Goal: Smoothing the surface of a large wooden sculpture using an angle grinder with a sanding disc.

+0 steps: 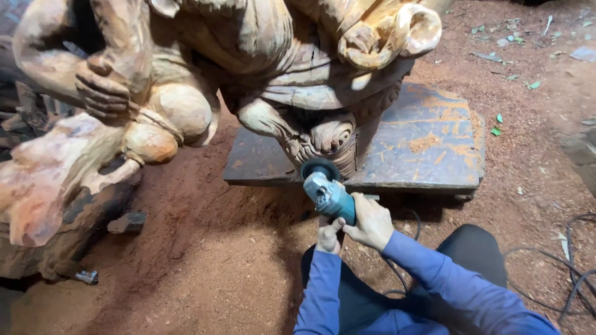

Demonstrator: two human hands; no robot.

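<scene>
We hold the blue angle grinder [329,195] low in front of us, its round disc [320,169] pressed to the foot of the big wooden carving [310,68], right where the curled base [329,139] meets the dark board [428,142] it stands on. Our right hand [371,221] wraps the body of the tool, fingers closed round it; our left hand [328,236] grips its rear end from below, fingers closed too. The upper folds of the carving look smooth and pale, while the base by the disc is darker and rougher, so we judge the lower part as unfinished. Red sawdust [217,248] covers the floor around us; a second carved figure [99,105] sits to the left, cables [577,279] to the right
</scene>
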